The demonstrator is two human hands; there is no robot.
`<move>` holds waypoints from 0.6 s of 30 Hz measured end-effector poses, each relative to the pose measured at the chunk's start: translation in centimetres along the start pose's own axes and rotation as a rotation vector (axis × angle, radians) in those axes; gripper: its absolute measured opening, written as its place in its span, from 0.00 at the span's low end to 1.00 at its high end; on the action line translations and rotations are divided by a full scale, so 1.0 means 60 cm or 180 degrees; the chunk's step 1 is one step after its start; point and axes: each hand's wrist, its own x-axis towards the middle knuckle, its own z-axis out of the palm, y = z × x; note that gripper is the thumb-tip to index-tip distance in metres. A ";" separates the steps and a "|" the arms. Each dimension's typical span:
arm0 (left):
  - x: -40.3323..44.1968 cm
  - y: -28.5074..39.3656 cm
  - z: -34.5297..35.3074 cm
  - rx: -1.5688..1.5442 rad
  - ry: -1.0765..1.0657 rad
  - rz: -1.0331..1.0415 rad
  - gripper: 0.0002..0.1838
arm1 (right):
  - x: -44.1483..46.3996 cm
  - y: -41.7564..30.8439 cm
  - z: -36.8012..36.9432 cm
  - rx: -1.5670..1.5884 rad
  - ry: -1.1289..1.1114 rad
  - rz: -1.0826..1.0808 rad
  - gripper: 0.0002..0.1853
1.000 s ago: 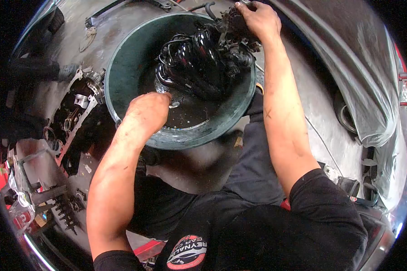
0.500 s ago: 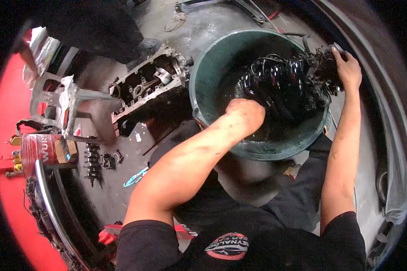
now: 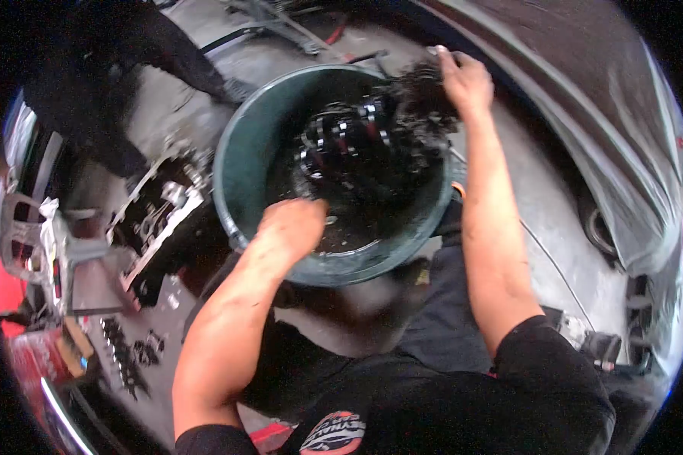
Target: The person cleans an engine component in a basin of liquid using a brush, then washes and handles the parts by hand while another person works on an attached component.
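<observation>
A round dark green tub (image 3: 244, 155) stands between my knees with dark liquid in its bottom. Inside leans a glossy black ribbed engine part (image 3: 349, 140), perhaps an intake manifold, with a tangle of dark fittings at its upper right end. My right hand (image 3: 469, 85) grips that end at the far right rim, thumb and fingers bent around it. Closed like a fist, my left hand (image 3: 294, 226) is over the near left side of the tub, apart from the black part. What its fingers hold, if anything, is hidden.
An opened engine block (image 3: 163, 208) lies on the floor left of the tub. A crankshaft (image 3: 121, 353), small metal parts and a cardboard box (image 3: 76, 347) are at lower left. Another person's dark-clad leg (image 3: 182, 57) is at upper left. Plastic sheeting (image 3: 584, 98) hangs at right.
The view has turned, so the tub and engine block appear farther left. My left hand has drawn slightly toward the near left rim. My right hand keeps its grip on the black part.
</observation>
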 end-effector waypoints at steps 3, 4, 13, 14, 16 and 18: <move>0.002 0.008 -0.016 -0.0041 -0.0239 -0.0108 0.15 | 0.006 0.008 -0.015 0.0569 -0.0177 0.0164 0.32; 0.002 0.007 -0.018 -0.0021 -0.0319 -0.0117 0.15 | 0.010 0.011 -0.017 0.0685 -0.0269 0.0197 0.32; 0.006 0.009 -0.012 0.0121 -0.0305 -0.0079 0.15 | -0.010 0.000 -0.027 0.0782 -0.0289 0.0323 0.30; 0.013 0.007 -0.018 0.0173 -0.0257 -0.0069 0.15 | -0.008 -0.005 -0.026 0.0912 -0.0263 0.0368 0.30; 0.005 0.011 -0.010 0.0216 -0.0245 -0.0055 0.15 | -0.007 -0.007 -0.027 0.0914 -0.0327 0.0349 0.28; 0.007 0.007 -0.006 0.0201 -0.0214 -0.0026 0.15 | -0.015 -0.007 -0.024 0.0918 -0.0300 0.0368 0.28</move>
